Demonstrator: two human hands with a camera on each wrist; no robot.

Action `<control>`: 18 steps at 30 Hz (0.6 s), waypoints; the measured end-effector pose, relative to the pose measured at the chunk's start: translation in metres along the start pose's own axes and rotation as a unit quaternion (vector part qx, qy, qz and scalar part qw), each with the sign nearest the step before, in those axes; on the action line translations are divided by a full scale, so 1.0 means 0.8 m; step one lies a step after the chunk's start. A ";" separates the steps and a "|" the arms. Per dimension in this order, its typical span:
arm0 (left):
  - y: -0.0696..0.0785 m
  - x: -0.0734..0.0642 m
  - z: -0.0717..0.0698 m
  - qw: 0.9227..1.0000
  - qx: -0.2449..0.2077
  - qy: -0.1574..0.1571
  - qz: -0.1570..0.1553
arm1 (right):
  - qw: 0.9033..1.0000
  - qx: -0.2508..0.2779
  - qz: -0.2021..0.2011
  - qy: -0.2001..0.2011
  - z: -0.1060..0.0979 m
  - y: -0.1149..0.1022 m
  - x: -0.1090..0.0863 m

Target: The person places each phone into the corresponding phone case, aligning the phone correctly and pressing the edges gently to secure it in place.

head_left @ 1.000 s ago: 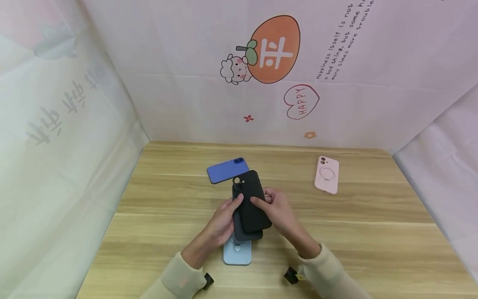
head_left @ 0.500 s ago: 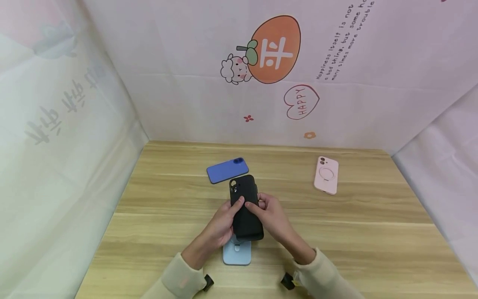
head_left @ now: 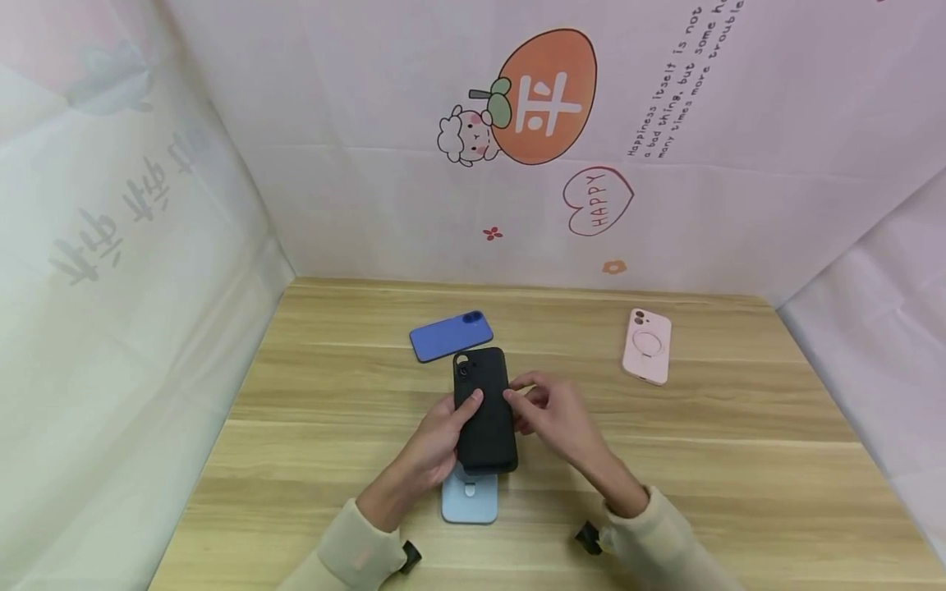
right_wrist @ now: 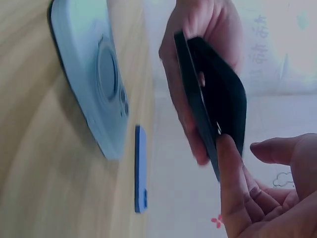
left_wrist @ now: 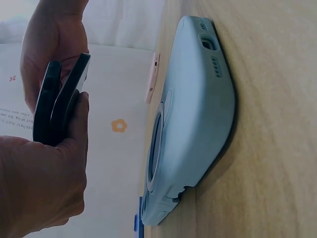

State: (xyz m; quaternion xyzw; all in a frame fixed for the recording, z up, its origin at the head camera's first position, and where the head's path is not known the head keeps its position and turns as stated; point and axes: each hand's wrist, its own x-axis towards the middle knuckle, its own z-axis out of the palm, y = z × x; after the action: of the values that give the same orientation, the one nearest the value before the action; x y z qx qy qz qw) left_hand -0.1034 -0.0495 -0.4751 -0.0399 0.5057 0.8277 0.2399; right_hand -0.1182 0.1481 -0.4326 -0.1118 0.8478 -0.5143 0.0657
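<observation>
My left hand [head_left: 439,439] holds a black phone case [head_left: 485,427] together with a dark phone [right_wrist: 198,106], thumb across the case's back. In the right wrist view the case's hollow inner side faces the phone, and a wedge-shaped gap parts them. The index finger of my right hand [head_left: 557,414] touches the phone's edge, while its thumb stands just off the case. From above, the case covers nearly all of the phone. Beneath them a light blue phone case [left_wrist: 190,109] with a ring on its back lies on the table, partly hidden in the head view.
A blue phone [head_left: 451,336] lies on the wooden table [head_left: 332,394] just beyond my hands. Farther right is a pink phone case [head_left: 646,346] with a ring on it. White printed cloth [head_left: 384,205] walls off the back and both sides.
The black case has turned straighter and shifted left until it lines up over the dark phone. My right thumb has slid off the case's back to its right edge.
</observation>
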 end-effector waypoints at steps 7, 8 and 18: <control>-0.001 -0.002 -0.001 1.000 0.010 -0.008 -0.010 | 0.994 -0.092 -0.056 0.036 -0.022 -0.001 0.018; -0.001 -0.002 0.000 1.000 0.012 -0.011 -0.013 | 0.992 -0.100 -0.060 0.037 -0.025 -0.001 0.022; -0.003 -0.007 0.003 0.998 0.047 -0.034 -0.033 | 0.995 -0.080 -0.022 -0.051 -0.044 -0.007 0.048</control>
State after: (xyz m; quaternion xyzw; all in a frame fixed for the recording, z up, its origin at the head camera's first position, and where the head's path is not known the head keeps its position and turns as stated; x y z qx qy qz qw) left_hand -0.0969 -0.0483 -0.4739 -0.0173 0.5337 0.7957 0.2860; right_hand -0.1628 0.1660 -0.4112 -0.1617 0.8790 -0.4398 0.0884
